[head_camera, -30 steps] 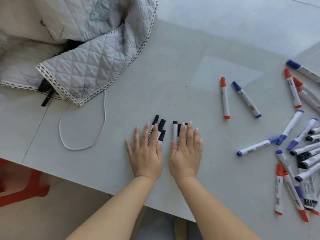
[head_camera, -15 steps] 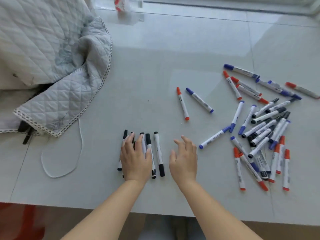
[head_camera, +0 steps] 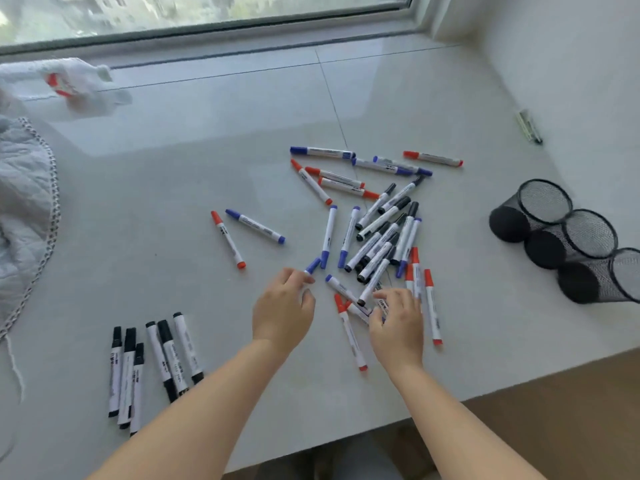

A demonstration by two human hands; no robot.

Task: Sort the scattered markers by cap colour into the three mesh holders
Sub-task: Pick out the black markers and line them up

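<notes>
Left hand (head_camera: 282, 315) fingers curled at blue-capped marker (head_camera: 312, 265), looks like pinching it, blur makes grip unclear. Right hand (head_camera: 397, 322) fingers spread, open, resting on near edge of marker pile (head_camera: 377, 230). Six black markers (head_camera: 152, 365) lined up far left. Three mesh holders (head_camera: 568, 237) lying on sides, far right, well apart from pile.

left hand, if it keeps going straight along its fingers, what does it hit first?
Probably the blue-capped marker right at the left hand's fingertips; whether they already touch it is unclear. Past that lies the mixed marker pile. Depth is hard to judge from one view.
</notes>
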